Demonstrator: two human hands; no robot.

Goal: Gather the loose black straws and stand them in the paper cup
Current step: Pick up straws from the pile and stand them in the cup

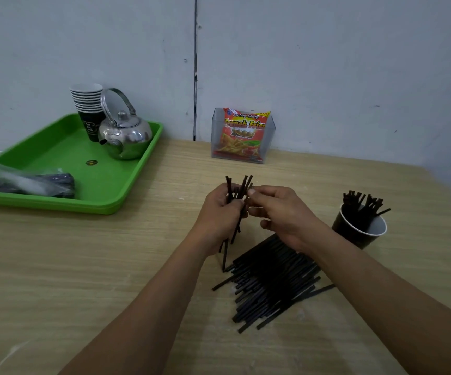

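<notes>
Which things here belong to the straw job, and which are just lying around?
In the job: straw bundle, gripped by left hand and pinched by right hand; loose straw pile on the table; paper cup, already holding straws.
Lying about: green tray, kettle, cup stack, plastic bag, snack packet in its clear holder.

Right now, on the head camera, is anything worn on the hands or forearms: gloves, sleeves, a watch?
No. The left hand and right hand are bare, ungloved; both forearms are uncovered to the frame's edge, with no sleeve, watch, bracelet or ring in view.
</notes>
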